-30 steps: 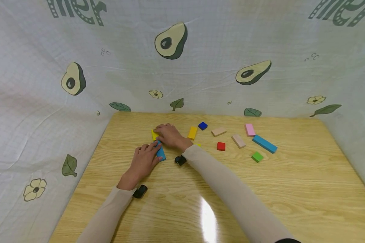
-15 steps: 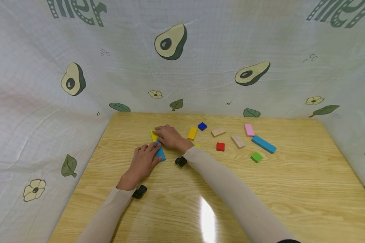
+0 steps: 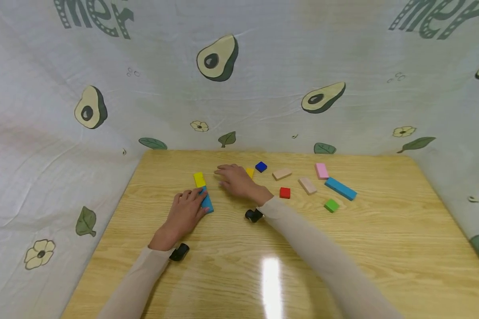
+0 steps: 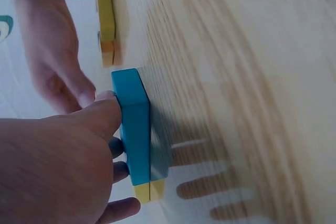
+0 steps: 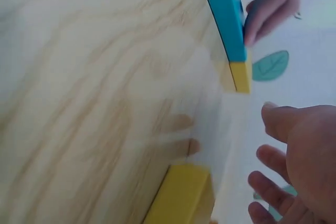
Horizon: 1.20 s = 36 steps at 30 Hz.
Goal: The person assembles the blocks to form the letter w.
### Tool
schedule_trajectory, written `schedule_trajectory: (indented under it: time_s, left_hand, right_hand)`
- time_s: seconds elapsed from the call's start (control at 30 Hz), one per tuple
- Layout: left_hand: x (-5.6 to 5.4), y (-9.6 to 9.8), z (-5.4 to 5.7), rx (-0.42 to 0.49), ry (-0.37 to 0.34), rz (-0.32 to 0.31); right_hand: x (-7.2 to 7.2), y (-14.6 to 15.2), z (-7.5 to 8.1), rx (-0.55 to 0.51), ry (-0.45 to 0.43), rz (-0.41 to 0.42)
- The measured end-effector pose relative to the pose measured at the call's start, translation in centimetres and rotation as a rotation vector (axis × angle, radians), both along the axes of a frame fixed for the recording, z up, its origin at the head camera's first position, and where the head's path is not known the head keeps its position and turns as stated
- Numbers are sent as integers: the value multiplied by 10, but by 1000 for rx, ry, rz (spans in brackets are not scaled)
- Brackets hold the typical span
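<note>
My left hand (image 3: 182, 215) lies over a long blue block (image 3: 206, 201), its thumb and fingertips resting on the top. A yellow block (image 3: 199, 180) stands end to end with the blue one at its far end, both flat on the table. The left wrist view has the blue block (image 4: 135, 135) close up with the thumb at its upper edge. My right hand (image 3: 239, 180) hovers right of the yellow block, fingers loosely spread and holding nothing. In the right wrist view another yellow block (image 5: 181, 195) sits below that hand; the right arm hides it in the head view.
Right of the hands lie an orange block (image 3: 249, 172), a dark blue one (image 3: 261, 167), a red one (image 3: 285, 192), two beige ones (image 3: 282, 173), a pink one (image 3: 321, 171), a green one (image 3: 331, 205) and a second long blue block (image 3: 340, 188). A printed cloth (image 3: 263, 110) hangs behind the table.
My right hand has let go of the yellow block and moved right, leaving that block in line with the blue one. My left hand stays on the blue block. The head view has shifted slightly.
</note>
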<state>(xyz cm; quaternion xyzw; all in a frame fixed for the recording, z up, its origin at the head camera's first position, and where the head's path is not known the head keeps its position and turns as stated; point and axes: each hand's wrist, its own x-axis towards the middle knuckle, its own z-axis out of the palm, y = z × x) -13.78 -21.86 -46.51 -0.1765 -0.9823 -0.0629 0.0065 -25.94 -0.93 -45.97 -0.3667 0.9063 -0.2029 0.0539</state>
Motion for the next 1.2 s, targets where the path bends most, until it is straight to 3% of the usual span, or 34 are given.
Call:
schedule_trajectory:
  time_s: [0.47,0.9,1.2]
  left_hand:
    - [-2,-3,3,77,9,11]
    - [-12,-9,1,136,-10,69]
    - [-14,-7,0,134,4,66]
  right_hand:
    - [22,62,5,-87,50,-48]
    - [44,94,2,-87,25,-83]
    - [53,116,0,-130,44,-129]
